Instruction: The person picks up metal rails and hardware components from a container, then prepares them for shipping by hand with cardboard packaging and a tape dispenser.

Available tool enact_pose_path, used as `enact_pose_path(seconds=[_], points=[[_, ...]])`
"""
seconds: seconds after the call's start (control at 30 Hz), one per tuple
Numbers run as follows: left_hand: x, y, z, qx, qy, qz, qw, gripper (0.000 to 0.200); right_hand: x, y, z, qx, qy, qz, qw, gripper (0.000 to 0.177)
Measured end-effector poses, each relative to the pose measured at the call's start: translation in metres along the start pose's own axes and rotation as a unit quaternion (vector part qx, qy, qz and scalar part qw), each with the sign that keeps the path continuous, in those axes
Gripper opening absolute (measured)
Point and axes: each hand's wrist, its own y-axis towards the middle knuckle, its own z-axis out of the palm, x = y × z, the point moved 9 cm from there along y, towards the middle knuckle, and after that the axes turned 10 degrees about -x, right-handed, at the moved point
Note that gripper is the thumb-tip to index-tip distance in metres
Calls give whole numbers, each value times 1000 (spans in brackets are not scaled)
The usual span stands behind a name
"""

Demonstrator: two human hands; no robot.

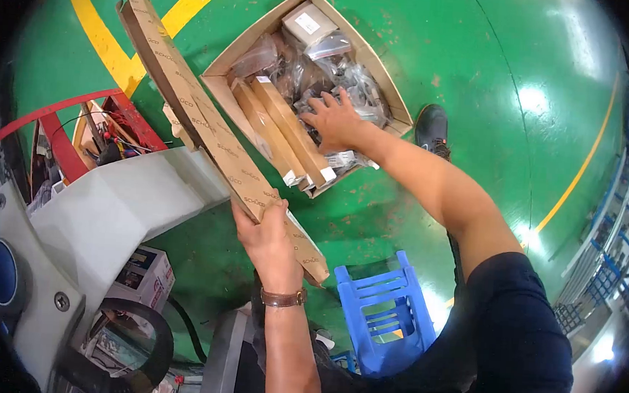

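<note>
My left hand [263, 238] grips a long, narrow cardboard box [214, 136] near its lower end, with the thumb on top. The box slants up to the left and has SCHÜCO printed along it. Fingers spread, my right hand [333, 120] reaches into an open carton [385, 75] on the floor. It lies over clear plastic bags [364, 88], beside slim brown boxes [290, 126] along the carton's left side. A smaller brown box [307, 24] with a white label sits at the carton's far end.
A blue plastic stool [383, 316] stands below the carton. To the left are a white and grey machine [113, 198] and a red-framed holder [59, 134] with tools. A dark shoe [432, 128] is right of the carton. Yellow lines mark the green floor [480, 84].
</note>
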Motion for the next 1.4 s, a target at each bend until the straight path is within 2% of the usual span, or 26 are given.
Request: enact_pose_path(seconds=[0.03,0.13,0.17,0.3,0.4,0.43,0.53,0.63,0.73,0.83,0.97,1.07,1.13,1.23,1.4], points=[[0,1,0,-1,4,-4,1000,54,-1,0,-3,-37,-32,-24,999,66],[0,0,-1,-3,5,-7,1000,54,-19,-1,-7,-47,1,-26,999,52],[-1,1,0,-2,2,-5,1000,53,-25,-9,-20,-130,20,-59,990,40],[0,3,-6,-1,13,3,1000,52,-60,-14,-30,-218,61,33,973,31],[-3,2,-6,-3,2,9,1000,51,-99,-14,-31,-259,138,187,937,30],[-5,1,-6,-1,-1,9,1000,51,-107,-9,-32,-242,144,210,936,36],[-4,-1,-4,9,2,10,1000,51,-98,9,-82,-428,73,118,893,47],[-2,0,-4,12,7,11,1000,51,-97,61,-100,-465,103,110,872,65],[2,0,-1,18,10,-4,1000,56,-121,112,-83,-327,139,286,890,74],[5,0,-1,19,16,-22,999,60,-108,106,-91,-311,146,354,870,80],[4,-1,1,24,3,-20,1000,60,-101,99,-81,-353,43,329,875,88],[2,-1,0,24,11,-7,1000,59,-87,116,-53,-282,12,274,919,80],[0,-3,1,22,5,-14,1000,59,-51,103,-52,-318,-45,186,929,61],[-1,-1,0,22,1,-14,1000,59,-37,91,-27,-328,9,213,920,53],[0,-3,-2,18,5,-16,1000,58,-40,83,-21,-327,81,209,918,65]])
